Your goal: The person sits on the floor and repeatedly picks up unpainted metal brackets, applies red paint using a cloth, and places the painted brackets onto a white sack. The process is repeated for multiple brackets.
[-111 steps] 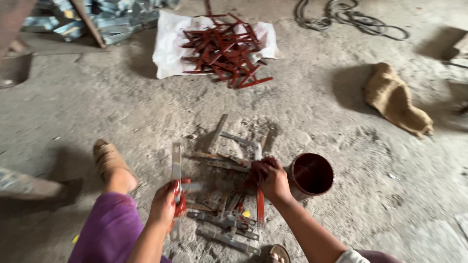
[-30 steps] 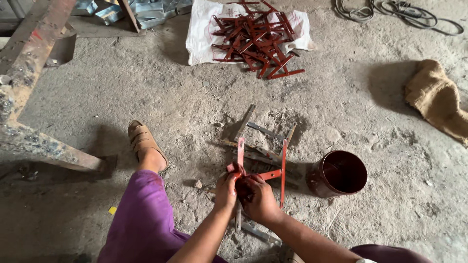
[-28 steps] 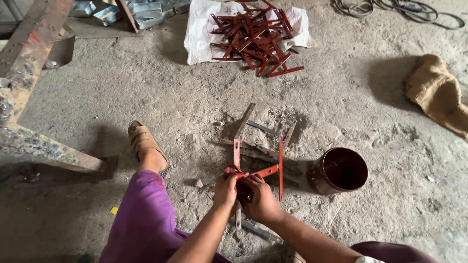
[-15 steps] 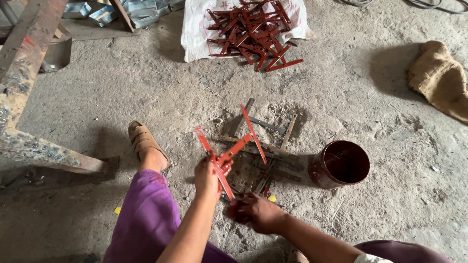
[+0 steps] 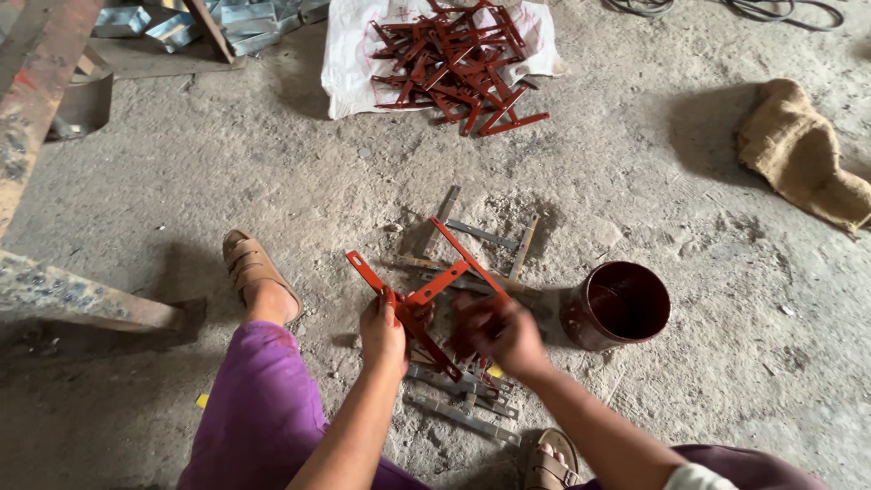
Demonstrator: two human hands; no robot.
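My left hand (image 5: 383,332) grips a red-painted metal bracket (image 5: 434,283) made of joined flat strips, held above the floor. My right hand (image 5: 504,334) is just right of it, blurred, stained red, hovering over the grey unpainted metal strips (image 5: 472,243) lying on the concrete; I cannot tell whether it holds anything. A dark red paint tin (image 5: 619,307) stands open to the right of my right hand.
A pile of red-painted brackets (image 5: 454,59) lies on a white sack (image 5: 349,68) at the top. A burlap cloth (image 5: 803,154) lies at right. A rusty metal beam (image 5: 41,127) runs along the left. My sandalled foot (image 5: 254,272) rests at left.
The bracket passed from both hands into my left hand and tilted to the left. My right hand dropped away, then came back up beside the bracket.
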